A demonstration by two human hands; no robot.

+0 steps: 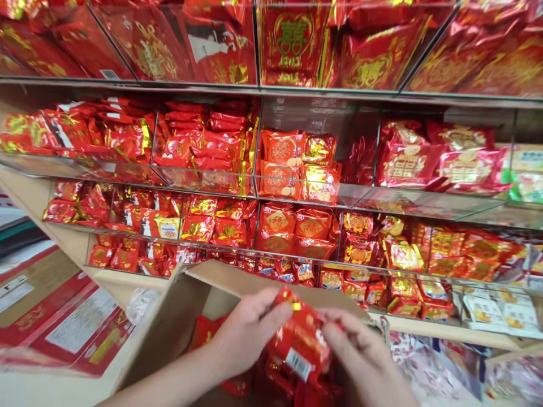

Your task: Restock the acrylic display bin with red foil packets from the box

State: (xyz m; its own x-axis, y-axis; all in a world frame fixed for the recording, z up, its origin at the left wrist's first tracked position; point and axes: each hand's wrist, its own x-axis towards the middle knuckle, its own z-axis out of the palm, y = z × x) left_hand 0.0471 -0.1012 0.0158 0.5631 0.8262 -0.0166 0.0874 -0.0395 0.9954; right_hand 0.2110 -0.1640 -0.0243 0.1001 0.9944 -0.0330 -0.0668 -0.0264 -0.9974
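Head view: what do your two hands hold?

— Your left hand (pixel 250 330) is closed on the upper left side of a glossy red plastic packet (pixel 297 333) with gold print and a white barcode label (pixel 299 364). Your right hand (pixel 360 350) pinches its right edge between thumb and fingers.

— Which container is before you?

— An open brown cardboard box (pixel 254 280). You hold the packet at its opening. More red packets (pixel 203 330) lie inside; your left forearm (pixel 169 380) and hands hide part of the contents.

— What surrounds you?

— Ahead, pale wooden shelves (pixel 136 280) with clear dividers carry rows of red and gold packets (pixel 275 220). The box's far side blocks part of the lowest row. Red and brown printed cartons (pixel 46 305) are at left; clear plastic bags (pixel 428 367), contents indistinct, at lower right.
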